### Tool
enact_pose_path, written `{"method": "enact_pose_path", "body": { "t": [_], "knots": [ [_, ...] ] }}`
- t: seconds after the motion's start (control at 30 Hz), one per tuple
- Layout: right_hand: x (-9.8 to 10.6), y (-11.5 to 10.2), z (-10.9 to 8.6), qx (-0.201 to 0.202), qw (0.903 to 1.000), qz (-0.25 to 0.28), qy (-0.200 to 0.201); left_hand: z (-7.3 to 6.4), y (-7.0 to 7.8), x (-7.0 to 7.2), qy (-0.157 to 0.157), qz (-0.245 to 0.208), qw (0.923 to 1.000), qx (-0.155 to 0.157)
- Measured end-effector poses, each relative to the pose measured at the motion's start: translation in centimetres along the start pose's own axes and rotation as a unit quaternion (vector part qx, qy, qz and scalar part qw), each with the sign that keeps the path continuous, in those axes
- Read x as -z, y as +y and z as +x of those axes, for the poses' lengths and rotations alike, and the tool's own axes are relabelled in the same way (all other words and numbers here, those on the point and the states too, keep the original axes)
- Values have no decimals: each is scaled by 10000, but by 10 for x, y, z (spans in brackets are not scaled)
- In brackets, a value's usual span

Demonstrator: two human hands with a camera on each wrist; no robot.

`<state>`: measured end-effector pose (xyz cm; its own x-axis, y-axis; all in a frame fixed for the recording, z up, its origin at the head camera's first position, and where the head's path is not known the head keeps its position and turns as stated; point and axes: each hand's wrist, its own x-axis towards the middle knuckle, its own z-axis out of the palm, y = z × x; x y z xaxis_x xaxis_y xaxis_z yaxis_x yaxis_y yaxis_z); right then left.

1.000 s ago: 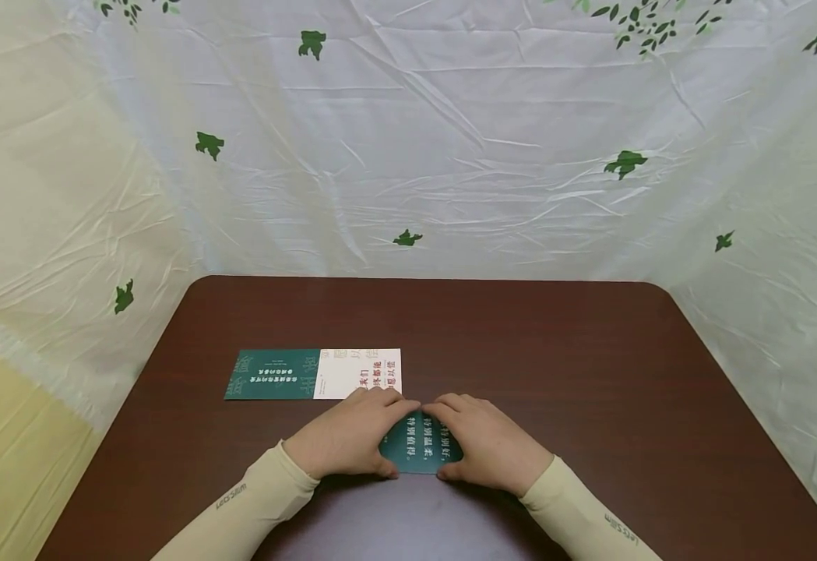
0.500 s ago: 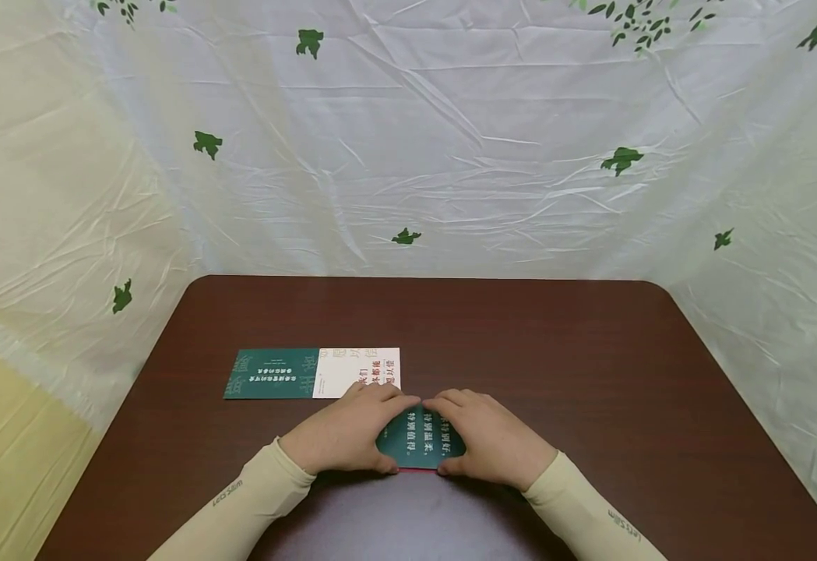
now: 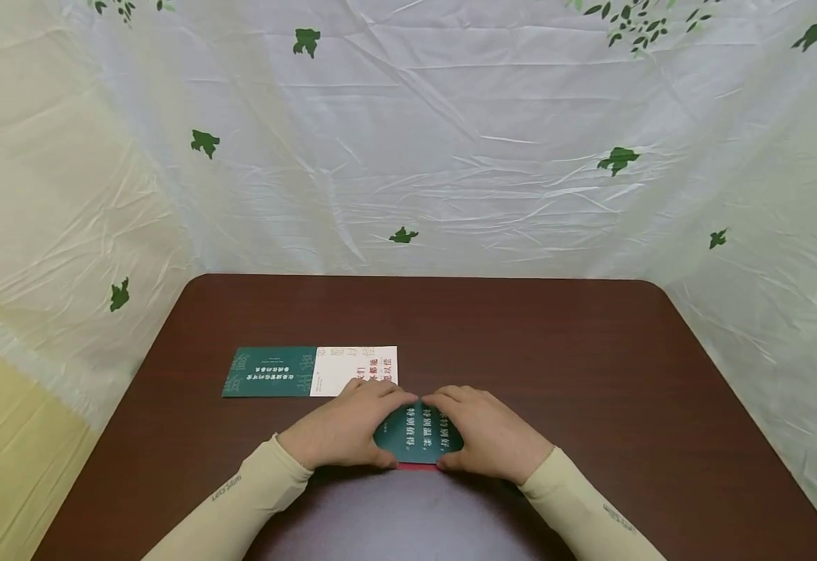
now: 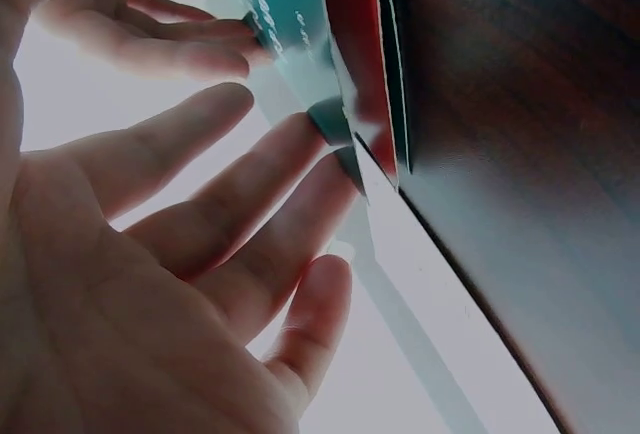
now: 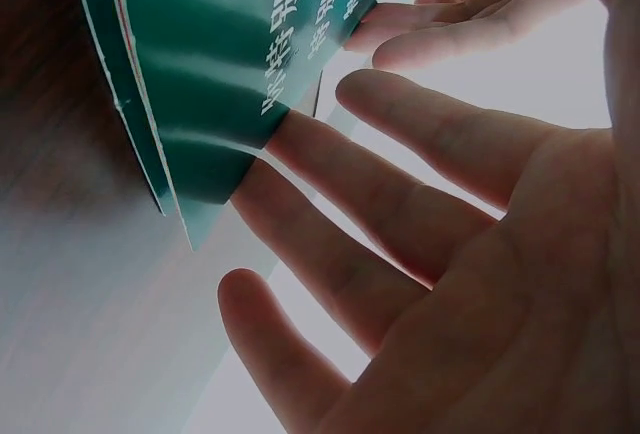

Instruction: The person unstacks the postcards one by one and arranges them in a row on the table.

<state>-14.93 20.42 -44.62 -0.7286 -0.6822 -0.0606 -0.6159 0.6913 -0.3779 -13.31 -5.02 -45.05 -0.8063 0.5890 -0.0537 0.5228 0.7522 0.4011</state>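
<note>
Between my two hands is a folded green card (image 3: 418,436) with white lettering. A red strip shows along its near edge in the head view. My left hand (image 3: 352,427) holds its left part, thumb at the near edge and fingers at the far edge. My right hand (image 3: 488,431) holds the right part in the same way. In the left wrist view the card's layers stand slightly apart, with a red inner face (image 4: 355,34) between them. Fingertips of the right hand touch the green cover (image 5: 210,64) in the right wrist view.
A second card, with a green panel (image 3: 268,372) and a white panel (image 3: 341,368) with red lettering, lies spread flat behind the left hand, which partly covers it. Both are on a brown table (image 3: 555,335). A white curtain (image 3: 408,140) with green leaves hangs behind.
A thin red strip has come into sight along the near edge of the folded card. Both hands keep their hold, nearly still, and the head view has shifted a little.
</note>
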Motion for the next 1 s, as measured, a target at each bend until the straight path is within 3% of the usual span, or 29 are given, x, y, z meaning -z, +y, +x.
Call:
{"method": "enact_pose_path", "body": {
  "t": [0.17,0.4,0.57,1.0],
  "knots": [
    [4,6,8,-83,9999,85,-12,12,-4,2,-2,-194,9996,198],
    [18,35,26,-532,9978,405,17,52,-12,9,112,-482,9980,396],
    [23,50,34,-654,9962,570,21,71,-18,12,117,-690,9963,504],
    [20,76,47,-584,9955,740,66,94,-26,11,65,-753,9947,691]
  ]
}}
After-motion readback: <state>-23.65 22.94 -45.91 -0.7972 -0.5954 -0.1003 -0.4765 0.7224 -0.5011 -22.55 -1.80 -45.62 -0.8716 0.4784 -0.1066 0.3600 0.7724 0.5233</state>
